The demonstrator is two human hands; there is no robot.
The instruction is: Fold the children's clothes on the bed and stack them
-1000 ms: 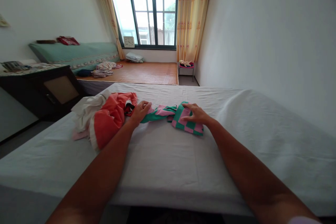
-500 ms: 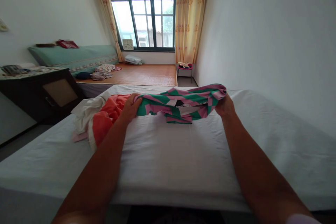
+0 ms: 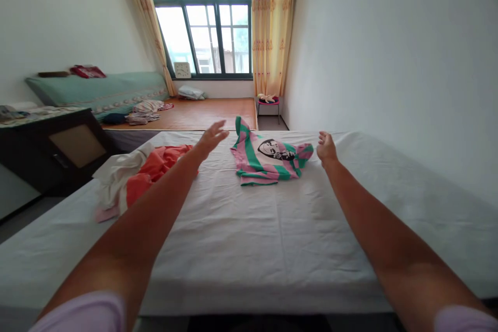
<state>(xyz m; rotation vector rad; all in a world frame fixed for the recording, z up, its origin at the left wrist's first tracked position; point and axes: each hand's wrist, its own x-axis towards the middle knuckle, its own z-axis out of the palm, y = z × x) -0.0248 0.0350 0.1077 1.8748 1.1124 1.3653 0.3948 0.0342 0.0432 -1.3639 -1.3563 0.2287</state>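
Observation:
A pink and green patterned T-shirt (image 3: 264, 158) with a black-and-white print lies loosely spread and rumpled on the white bed sheet (image 3: 241, 244). To its left my left hand (image 3: 212, 139) hovers above the sheet, empty, its fingers apart. On the other side my right hand (image 3: 326, 148) is raised just beyond the shirt's right end, touching nothing, with its fingers loosely bent and apart. An orange and white heap of cloth (image 3: 150, 166) sits beside my left forearm, which hides part of it.
Beyond the bed is a wooden platform (image 3: 218, 111) with folded clothes (image 3: 146, 111). A dark cabinet (image 3: 73, 140) stands at left, and a white wall (image 3: 389, 62) runs along the right. A pink stool (image 3: 268, 102) stands below the curtain (image 3: 270, 36).
Both hands have let go of the T-shirt they held stretched between them. It has dropped onto the sheet with its print showing, and the view has shifted slightly.

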